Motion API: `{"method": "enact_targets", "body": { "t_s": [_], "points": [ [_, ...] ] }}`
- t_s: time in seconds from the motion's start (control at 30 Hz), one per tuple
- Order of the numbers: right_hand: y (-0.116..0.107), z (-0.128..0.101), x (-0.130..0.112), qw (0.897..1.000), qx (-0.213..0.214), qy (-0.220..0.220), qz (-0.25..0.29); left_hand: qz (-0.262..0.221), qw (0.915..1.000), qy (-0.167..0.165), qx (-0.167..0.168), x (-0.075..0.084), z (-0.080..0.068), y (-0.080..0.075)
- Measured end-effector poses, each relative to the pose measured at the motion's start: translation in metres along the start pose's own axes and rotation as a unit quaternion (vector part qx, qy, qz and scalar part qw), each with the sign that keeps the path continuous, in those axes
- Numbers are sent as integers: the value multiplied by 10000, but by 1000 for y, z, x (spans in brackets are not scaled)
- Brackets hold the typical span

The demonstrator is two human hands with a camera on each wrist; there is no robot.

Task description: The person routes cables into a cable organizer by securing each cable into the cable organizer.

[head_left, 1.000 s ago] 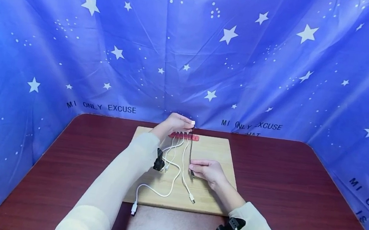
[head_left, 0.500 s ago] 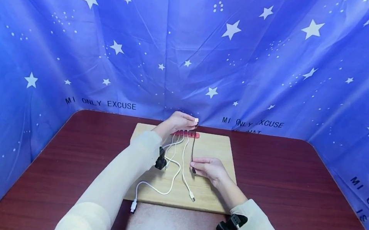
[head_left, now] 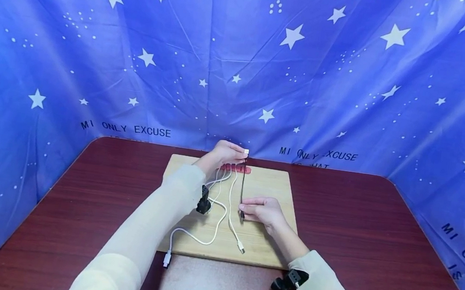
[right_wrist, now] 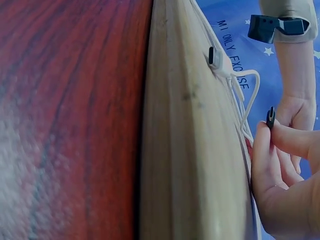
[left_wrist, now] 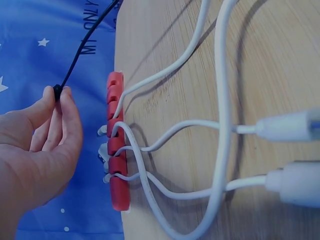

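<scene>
Black cable (head_left: 243, 185) runs taut down the middle of the frame between both hands, lifted just above the wooden board (head_left: 279, 190) on the dark red bench (head_left: 356, 240). Left hand (head_left: 224, 154), at upper centre, pinches the cable's far end between thumb and fingertip just behind the red cable clip strip (head_left: 235, 168) — the wrist view shows the pinch on the cord (left_wrist: 58, 90) itself, other fingers relaxed. Right hand (head_left: 262, 211), lower centre, pinches the near end with its plug (right_wrist: 270, 117) between thumb and forefinger.

Clip strip holds white cables (left_wrist: 165, 145) in several slots; the slot at the strip's end nearest the black cable looks free.

Judgement: keep the cord straight and tensioned, align it over the free slot, press down evenly — without dragging the white leads (head_left: 223, 217) lying just beside it.
</scene>
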State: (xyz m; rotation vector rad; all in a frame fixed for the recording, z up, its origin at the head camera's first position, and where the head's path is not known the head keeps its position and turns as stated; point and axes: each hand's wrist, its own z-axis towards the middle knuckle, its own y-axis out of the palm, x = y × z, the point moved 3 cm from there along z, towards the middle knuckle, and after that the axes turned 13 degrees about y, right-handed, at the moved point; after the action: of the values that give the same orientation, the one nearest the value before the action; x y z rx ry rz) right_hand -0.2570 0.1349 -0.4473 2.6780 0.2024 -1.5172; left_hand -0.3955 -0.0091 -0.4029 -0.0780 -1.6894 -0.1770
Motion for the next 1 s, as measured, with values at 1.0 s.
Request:
{"method": "enact_targets", "body": {
  "t_s": [1.0],
  "points": [
    [6, 3, -7, 9951, 873, -456, -54, 779, 9966, 166, 201, -12, 15, -13]
  ]
}}
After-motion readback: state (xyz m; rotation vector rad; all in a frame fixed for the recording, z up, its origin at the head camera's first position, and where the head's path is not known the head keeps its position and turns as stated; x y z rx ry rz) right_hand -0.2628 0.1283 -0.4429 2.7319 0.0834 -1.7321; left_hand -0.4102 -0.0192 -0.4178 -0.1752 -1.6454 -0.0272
